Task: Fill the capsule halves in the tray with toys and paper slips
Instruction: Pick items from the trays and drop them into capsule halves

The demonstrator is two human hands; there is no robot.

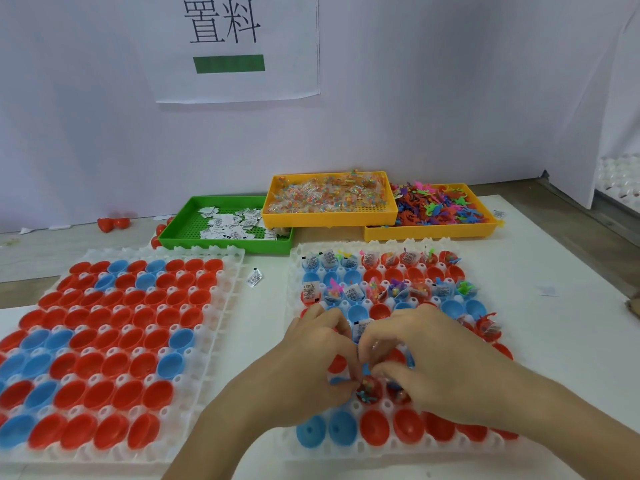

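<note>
Our left hand and right hand seem to pinch toys over a red capsule half; crowded fingers could knock neighbouring slips loose.

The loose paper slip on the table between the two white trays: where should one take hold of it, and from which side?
The loose paper slip seems to lie nearly flat on the table, so there is little to close on from the side. Probably best to come from above and pinch one of its short ends, or slide a fingertip under a lifted corner. Both white trays stand clear of it.
</note>
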